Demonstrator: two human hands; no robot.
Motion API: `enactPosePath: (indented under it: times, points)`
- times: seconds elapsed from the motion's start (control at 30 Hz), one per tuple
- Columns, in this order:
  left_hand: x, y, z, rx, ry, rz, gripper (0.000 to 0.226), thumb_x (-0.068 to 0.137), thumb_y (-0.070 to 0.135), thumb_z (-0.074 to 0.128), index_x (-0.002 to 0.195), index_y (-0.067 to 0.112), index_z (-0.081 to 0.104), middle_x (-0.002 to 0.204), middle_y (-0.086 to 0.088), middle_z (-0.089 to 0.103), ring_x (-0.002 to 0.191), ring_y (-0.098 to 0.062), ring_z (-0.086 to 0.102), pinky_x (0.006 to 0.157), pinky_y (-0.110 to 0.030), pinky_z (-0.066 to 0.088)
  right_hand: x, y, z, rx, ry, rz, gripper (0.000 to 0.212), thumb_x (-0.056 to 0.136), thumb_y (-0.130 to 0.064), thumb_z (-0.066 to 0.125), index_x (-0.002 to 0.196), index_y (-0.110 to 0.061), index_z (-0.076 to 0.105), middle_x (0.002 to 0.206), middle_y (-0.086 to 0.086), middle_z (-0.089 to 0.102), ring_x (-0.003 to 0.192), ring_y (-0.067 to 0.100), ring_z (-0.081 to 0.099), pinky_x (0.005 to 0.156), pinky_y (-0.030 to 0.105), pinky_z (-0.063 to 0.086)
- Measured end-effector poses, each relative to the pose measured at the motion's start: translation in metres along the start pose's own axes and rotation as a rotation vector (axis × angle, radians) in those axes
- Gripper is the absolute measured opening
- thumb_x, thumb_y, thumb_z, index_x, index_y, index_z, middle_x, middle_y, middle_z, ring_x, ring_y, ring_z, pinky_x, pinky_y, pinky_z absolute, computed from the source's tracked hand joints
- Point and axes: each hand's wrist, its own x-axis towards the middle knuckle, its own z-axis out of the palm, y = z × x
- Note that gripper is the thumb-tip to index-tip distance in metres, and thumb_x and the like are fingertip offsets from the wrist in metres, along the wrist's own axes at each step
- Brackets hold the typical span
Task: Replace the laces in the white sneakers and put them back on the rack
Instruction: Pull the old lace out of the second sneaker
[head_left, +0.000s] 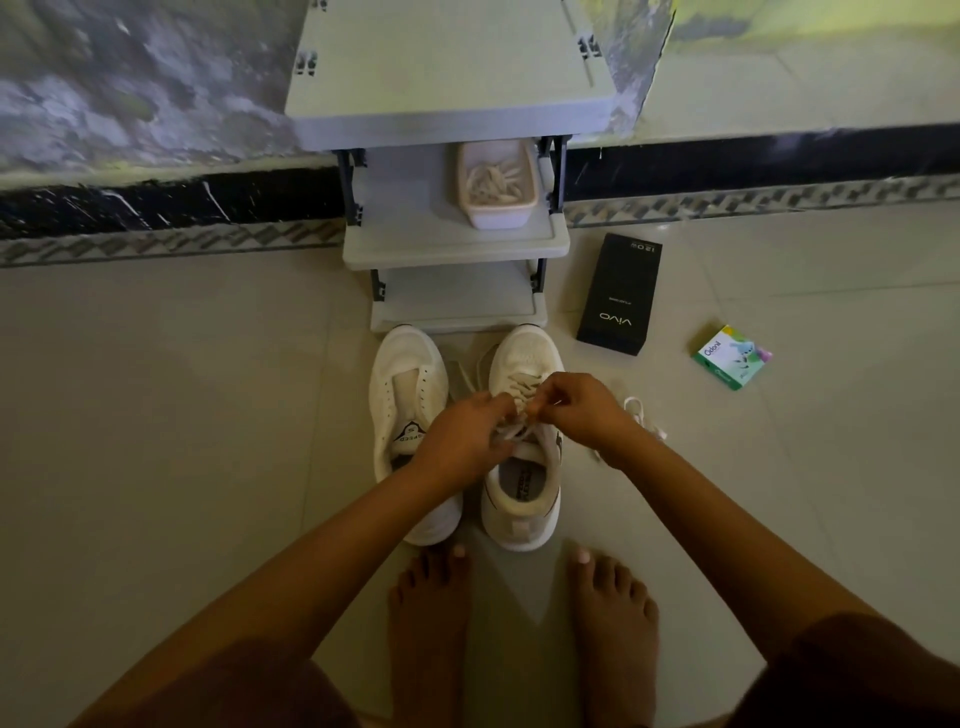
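Pale tiled floor (156, 415) before a grey plastic shoe rack (452, 244) standing against the wall at twelve o'clock; a small tub (497, 215) of pale pieces, too blurred to name, sits on its middle shelf. Both white sneakers are off the rack, side by side on the floor just in front of its lowest shelf, toes to twelve o'clock. The left sneaker (408, 379) has bare eyelets. The right sneaker (524, 353) carries a beige lace (527, 384) across its lower rows. Over its tongue the left hand (457, 441) and right hand (582, 410) meet, the fingers of each curled and pinching that lace at the upper eyelets. A whiter loose lace (636, 408) lies at three o'clock of this shoe, by the right wrist. A black vivo box (618, 296) and a green Odonil box (731, 357) lie at about two o'clock; bare feet (428, 613) stand at six o'clock. Step in hand, by judgement: lace work on the right sneaker, more likely stripping the beige lace than threading, though this cannot be told for certain. The next move calls for drawing the lace ends through one eyelet pair at a time with the shoe held steady, so it is not dragged across the tiles.
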Motion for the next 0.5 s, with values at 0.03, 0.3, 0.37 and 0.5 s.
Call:
enactPosePath:
  times: [0.03, 0.3, 0.37, 0.5]
  points:
    - [0.000, -0.002, 0.000, -0.016, 0.004, -0.010, 0.028, 0.081, 0.024, 0.068, 0.104, 0.009, 0.059, 0.101, -0.009, 0.058, 0.089, -0.025, 0.058, 0.074, -0.032, 0.046, -0.001, 0.000, -0.003, 0.205, -0.024, 0.084, 0.005, 0.087, -0.010, 0.061, 0.086, -0.014, 0.059, 0.095, 0.006, 0.061, 0.091, 0.019, 0.058, 0.062, 0.016, 0.049]
    - [-0.001, -0.003, 0.007, -0.005, 0.090, -0.064, 0.038, 0.080, 0.019, 0.066, 0.111, 0.010, 0.047, 0.080, -0.002, 0.051, 0.070, -0.017, 0.048, 0.062, -0.026, 0.035, -0.022, -0.003, -0.054, 1.185, 0.311, 0.033, 0.009, 0.091, -0.010, 0.049, 0.086, -0.016, 0.052, 0.073, 0.000, 0.055, 0.068, 0.013, 0.055, 0.071, 0.028, 0.047]
    - [-0.001, -0.002, 0.008, 0.000, 0.086, -0.062, 0.041, 0.080, 0.020, 0.066, 0.113, 0.012, 0.044, 0.088, -0.003, 0.050, 0.072, -0.018, 0.049, 0.061, -0.027, 0.036, -0.015, -0.002, -0.064, 0.629, 0.389, 0.057, 0.013, 0.092, -0.011, 0.053, 0.103, -0.017, 0.051, 0.099, 0.004, 0.060, 0.091, 0.020, 0.058, 0.079, 0.030, 0.048]
    - [-0.004, 0.005, 0.014, 0.242, 0.136, 0.090, 0.030, 0.086, 0.020, 0.059, 0.115, 0.016, 0.052, 0.119, -0.007, 0.047, 0.081, -0.026, 0.057, 0.064, -0.036, 0.051, -0.013, 0.017, -0.034, -0.267, 0.230, 0.075, 0.057, 0.086, -0.021, 0.065, 0.136, -0.012, 0.040, 0.141, 0.012, 0.038, 0.124, 0.029, 0.045, 0.100, 0.037, 0.040]
